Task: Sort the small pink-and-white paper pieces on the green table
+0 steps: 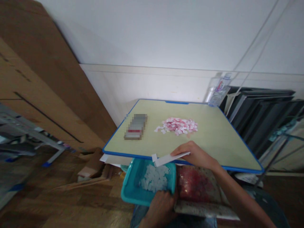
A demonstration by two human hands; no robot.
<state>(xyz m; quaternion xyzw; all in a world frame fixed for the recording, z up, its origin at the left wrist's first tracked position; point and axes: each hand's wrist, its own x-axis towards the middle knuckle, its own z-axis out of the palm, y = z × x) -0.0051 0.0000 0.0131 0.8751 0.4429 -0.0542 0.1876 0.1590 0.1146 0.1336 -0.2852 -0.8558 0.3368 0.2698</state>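
Note:
My right hand (193, 153) pinches a long white paper strip (167, 159) over the near edge of the table. A small white paper piece (154, 157) lies at the strip's left end; I cannot tell if the two are joined. Below is a teal plastic basin (129, 190) holding many small white paper pieces (154, 179). My left hand (162, 204) is closed over the basin's near rim, its fingertips hidden. Farther back on the table (209, 133), a pile of small pink and white paper pieces (179, 125) lies spread out.
A pixelated flat object (136, 126) lies on the table's left side. A clear plastic bottle (219, 90) stands at the far right corner. A red, stained package (197, 183) sits right of the basin. Cardboard (47, 79) towers at left; dark panels (261, 110) lean at right.

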